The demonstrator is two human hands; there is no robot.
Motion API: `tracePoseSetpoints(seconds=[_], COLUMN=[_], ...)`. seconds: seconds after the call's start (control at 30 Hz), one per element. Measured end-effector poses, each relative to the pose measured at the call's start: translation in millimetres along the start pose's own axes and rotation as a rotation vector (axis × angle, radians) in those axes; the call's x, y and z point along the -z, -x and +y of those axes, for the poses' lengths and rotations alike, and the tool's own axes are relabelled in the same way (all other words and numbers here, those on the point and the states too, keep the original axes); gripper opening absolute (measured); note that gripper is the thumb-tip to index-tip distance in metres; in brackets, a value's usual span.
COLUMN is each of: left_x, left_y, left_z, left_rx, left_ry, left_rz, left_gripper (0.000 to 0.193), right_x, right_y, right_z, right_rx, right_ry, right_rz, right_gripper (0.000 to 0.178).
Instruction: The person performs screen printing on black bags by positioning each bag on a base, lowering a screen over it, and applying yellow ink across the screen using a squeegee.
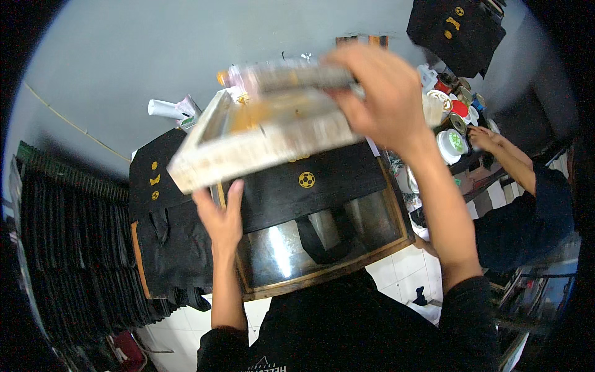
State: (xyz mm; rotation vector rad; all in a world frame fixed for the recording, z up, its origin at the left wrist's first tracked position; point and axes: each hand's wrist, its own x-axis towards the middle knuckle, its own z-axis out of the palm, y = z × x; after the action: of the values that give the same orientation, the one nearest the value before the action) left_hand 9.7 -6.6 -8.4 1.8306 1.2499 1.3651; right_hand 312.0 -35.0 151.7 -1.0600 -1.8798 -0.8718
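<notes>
A pale-edged screen-printing frame [266, 152], blurred and stained yellow inside, is tilted up above the table. My right hand [387, 102] is closed at its right side, around one end of a long squeegee-like bar [291, 77]. Motion blur hides whether that hand also grips the frame. Just below the frame's near left corner is my left hand [220, 217], thumb and a finger spread, with other fingers hidden. Beneath the frame, black fabric [266, 201] with a yellow football print [307, 180] lies on the glass-topped table [273, 260]. A black strap loop [322, 245] hangs over the glass.
Printed black pieces [155, 177] lie at the left, beside stacked black fabric [80, 248]. Paint tubs [451, 146] crowd the right side, where another person's hand [486, 139] reaches in. A printed black bag [455, 34] is at the upper right.
</notes>
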Motion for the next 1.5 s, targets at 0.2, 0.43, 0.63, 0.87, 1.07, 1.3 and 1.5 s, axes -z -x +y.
tracePoseSetpoints(seconds=[0.2, 0.43, 0.63, 0.87, 1.07, 1.3, 1.5], left_x=[-28, 10, 23, 104, 99, 158, 183], left_y=[43, 118, 163, 144, 154, 147, 128], left_z=[-59, -33, -14, -105, -176, -199, -193], left_rx=[-0.071, -0.012, 0.044, 0.364, 0.359, 0.684, 0.996], left_ry=[-0.636, -0.793, -0.482, -0.404, -0.957, -0.253, 0.299], left_rz=[-0.427, -0.528, -0.537, -0.016, -0.369, 0.034, 0.091], left_gripper=[0.076, 0.079, 0.073, 0.056, 0.081, 0.044, 0.042], right_x=[-5, -45, -40, -45, -42, -42, -42], right_y=[-90, -138, -141, -151, -152, -154, -151], right_z=[44, 67, 99, 80, 74, 78, 80], right_rx=[-0.258, -0.322, -0.477, -0.412, -0.445, -0.490, -0.475], right_ry=[-0.048, -0.117, -0.422, -0.492, -0.451, -0.354, -0.320], right_rz=[-0.260, -0.214, -0.246, -0.195, -0.196, -0.228, -0.230], right_gripper=[0.025, 0.035, 0.049, 0.038, 0.031, 0.033, 0.033])
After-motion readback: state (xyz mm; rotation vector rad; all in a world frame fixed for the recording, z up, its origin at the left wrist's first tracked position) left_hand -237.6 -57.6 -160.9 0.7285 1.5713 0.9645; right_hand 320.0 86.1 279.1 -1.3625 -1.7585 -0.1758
